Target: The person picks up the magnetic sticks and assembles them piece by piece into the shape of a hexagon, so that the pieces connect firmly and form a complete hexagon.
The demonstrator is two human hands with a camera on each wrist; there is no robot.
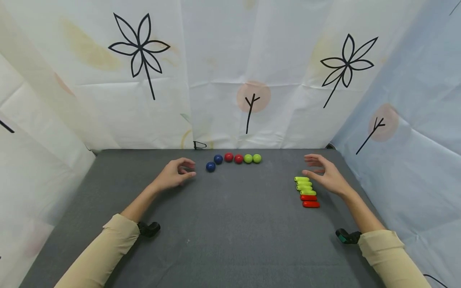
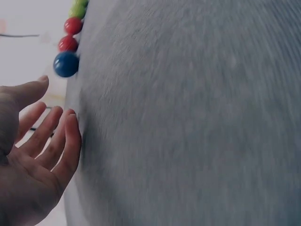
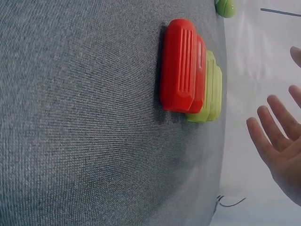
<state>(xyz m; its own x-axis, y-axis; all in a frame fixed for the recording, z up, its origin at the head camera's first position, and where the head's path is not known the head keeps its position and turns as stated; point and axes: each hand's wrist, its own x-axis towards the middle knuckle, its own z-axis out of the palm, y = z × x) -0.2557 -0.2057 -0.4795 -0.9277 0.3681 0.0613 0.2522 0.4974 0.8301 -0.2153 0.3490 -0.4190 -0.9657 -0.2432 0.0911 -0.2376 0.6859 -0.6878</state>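
My left hand point(image 1: 175, 174) hovers left of a row of small glossy balls, fingers loosely bent and holding nothing. Nearest to it is a blue ball point(image 1: 210, 167); another blue ball point(image 1: 218, 159), two red balls point(image 1: 239, 159) and two green balls point(image 1: 257, 158) continue the row rightward. On the right, my right hand point(image 1: 330, 177) is held above and beside a column of short ridged pieces, also without anything in it. Several yellow-green pieces point(image 1: 304, 188) form the far part of that column, and two red pieces point(image 3: 178, 66) lie at its near end.
A grey cloth-covered table point(image 1: 230, 232) lies under everything. White printed fabric point(image 1: 216, 60) hangs behind it and along both sides. Black bands point(image 1: 149, 229) sit at the wrists, and a thin dark cable point(image 1: 435, 279) shows at the lower right.
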